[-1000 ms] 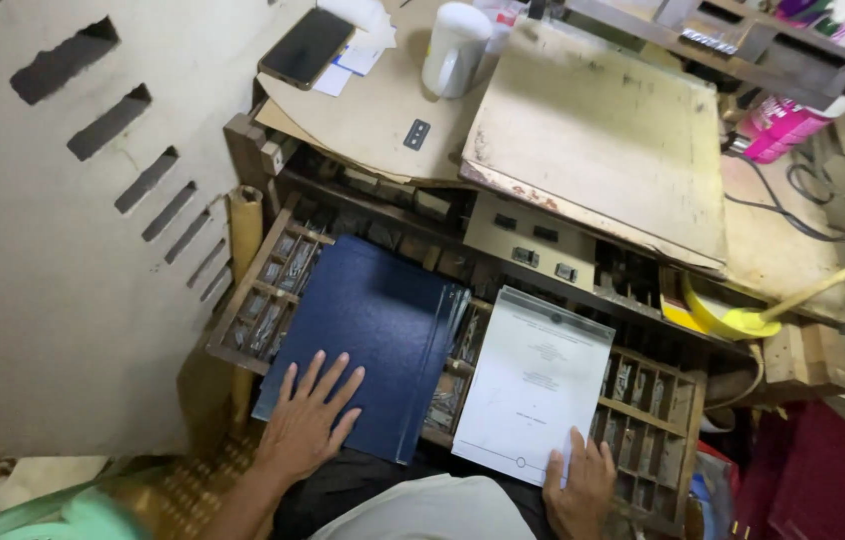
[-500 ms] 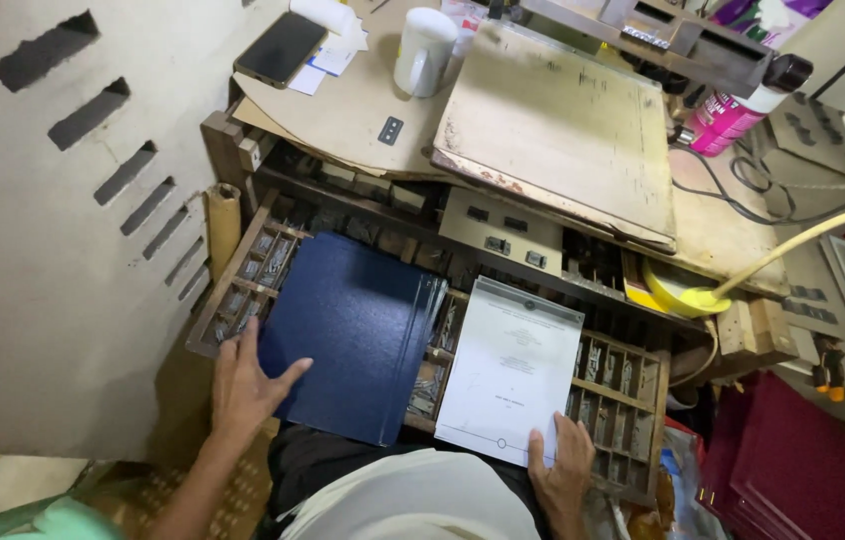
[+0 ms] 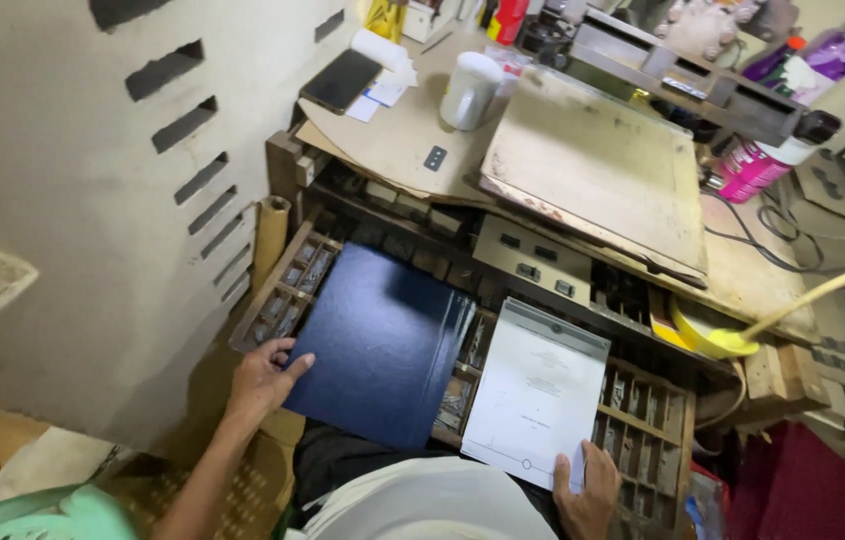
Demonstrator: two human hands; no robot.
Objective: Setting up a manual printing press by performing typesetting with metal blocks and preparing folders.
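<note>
The left hand grips the near left edge of a dark blue cover, thumb on top and fingers curled beneath. The right hand pinches the near right corner of a white printed sheet, thumb over the paper. Both lie side by side, flat across an open type drawer full of small compartments, just ahead of the person's lap.

The main risk, as I judge it, is that neither piece has solid support: each rests on thin dividers, so pressure from either hand could buckle it into a compartment or crease a corner. The sheet is held by only one corner and could sag or tear if lifted that way. Dragging the blue cover toward the left hand could catch its far edge on the dividers or drag small metal pieces out of place. Beyond the right hand, a yellow bowl with a hose sits near the sheet's far corner; whether it holds liquid I cannot tell.
</note>
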